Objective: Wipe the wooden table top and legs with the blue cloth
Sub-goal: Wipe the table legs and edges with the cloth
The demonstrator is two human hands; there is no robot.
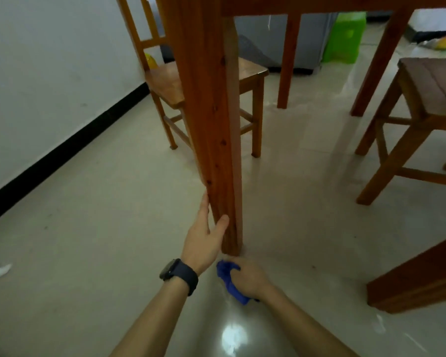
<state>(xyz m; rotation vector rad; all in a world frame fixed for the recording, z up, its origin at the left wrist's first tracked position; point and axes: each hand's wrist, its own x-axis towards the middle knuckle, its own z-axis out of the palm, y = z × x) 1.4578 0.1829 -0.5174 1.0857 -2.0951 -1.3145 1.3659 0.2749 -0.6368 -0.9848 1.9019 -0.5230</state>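
Fingers [204, 204] of the left hand [204, 243] lie straight along the near table leg [214, 124], low down, thumb pressed on its front face. A black watch [180, 273] circles that wrist. Just below them, at the leg's foot, the right hand [249, 275] curls tight round the bunched blue cloth [227, 275].

A: Surroundings?
B: White wall [49, 86], black skirting [62, 153]. Pale glossy floor [88, 253], bright glare [233, 336] near bottom edge.
A: Furniture?
B: Wooden chair [165, 83] by wall, wooden stool [428, 94] at right, green plastic stool [345, 37] behind.
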